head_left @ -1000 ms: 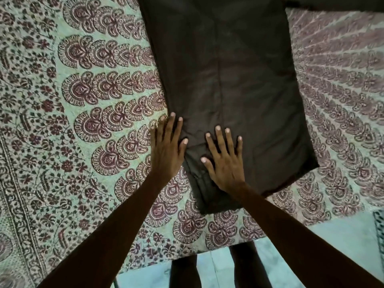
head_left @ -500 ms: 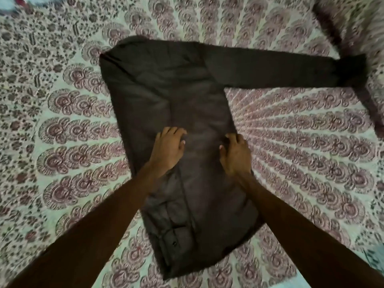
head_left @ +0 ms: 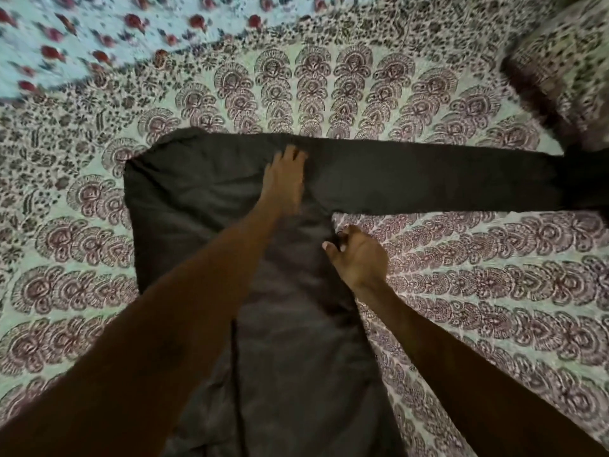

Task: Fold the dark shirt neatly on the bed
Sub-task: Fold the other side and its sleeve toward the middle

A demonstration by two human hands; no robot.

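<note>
The dark shirt lies flat on the patterned bed sheet, body running toward me, one long sleeve stretched out to the right. My left hand rests on the shirt near the shoulder, where the sleeve meets the body, fingers spread forward. My right hand is at the shirt's right edge just below the armpit, fingers curled and pinching the fabric edge. The shirt's left side looks folded inward, with a seam line down the lower part.
A pale blue cloth with red flowers lies at the far left. A pillow or bolster in the same print sits at the far right, by the sleeve's cuff end.
Both hands have slid up the shirt from its lower hem toward the shoulders. The left went to the shoulder; the right went to the side edge below the sleeve and curled onto the fabric.
</note>
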